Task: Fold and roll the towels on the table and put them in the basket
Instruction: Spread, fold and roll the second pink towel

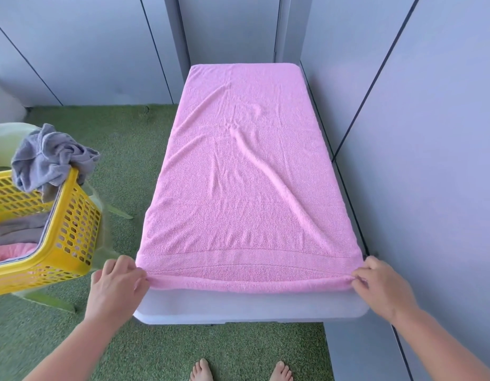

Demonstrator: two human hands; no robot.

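My left hand (pixel 117 284) pinched the near left corner of the pink towel (pixel 246 174), fingers curled over its rolled hem, and my right hand (pixel 381 287) pinched the near right corner likewise. At the left stood one yellow basket (pixel 70 229) with one crumpled grey towel (pixel 48 158) over its rim. The one pink towel lay spread along the one white table (pixel 249 306).

Matt pink terry towel (pixel 246 171), glossy perforated yellow plastic basket (pixel 70 229), rough green turf (pixel 123 149)

Pink towel (pixel 246 171) — yellow basket (pixel 70 224), green turf (pixel 123 149)
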